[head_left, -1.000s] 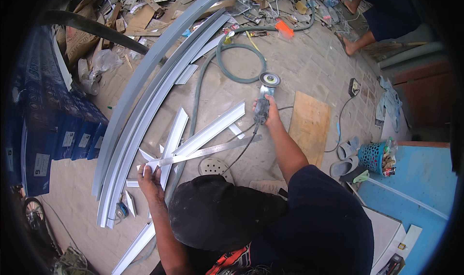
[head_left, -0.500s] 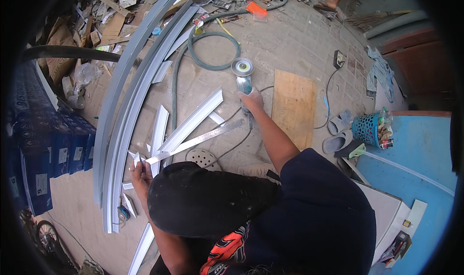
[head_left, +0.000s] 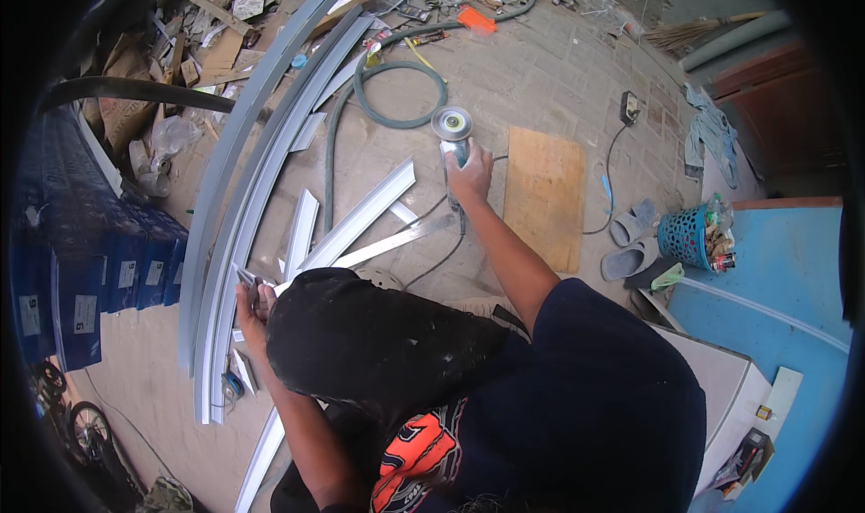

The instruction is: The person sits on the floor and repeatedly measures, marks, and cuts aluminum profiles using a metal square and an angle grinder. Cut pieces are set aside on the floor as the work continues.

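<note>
My right hand [head_left: 470,176] is closed around the body of an angle grinder, whose round disc [head_left: 452,124] faces up, clear of the metal strips. On the left, the fingers of my left hand [head_left: 256,306] pinch a small pointed metal offcut [head_left: 249,279] beside the long metal profiles [head_left: 259,175]. Between the hands lie a cut length of white metal profile [head_left: 360,210], a shorter profile piece [head_left: 301,232] and a steel ruler [head_left: 396,241]. The ruler's near end is hidden behind a black, dusty shape in front of me.
A plywood sheet [head_left: 544,198] lies right of the grinder. A green hose [head_left: 401,66] coils beyond it, near scattered rubbish [head_left: 225,54]. Blue boxes [head_left: 135,252] are stacked at left. A tape measure [head_left: 232,386] rests near the profiles. Sandals [head_left: 628,259] and a blue basket [head_left: 682,241] stand right.
My left hand has shifted slightly up and left with the offcut, and its fingers have turned. The grinder stays almost in place. Another person's foot at the top right has left the view.
</note>
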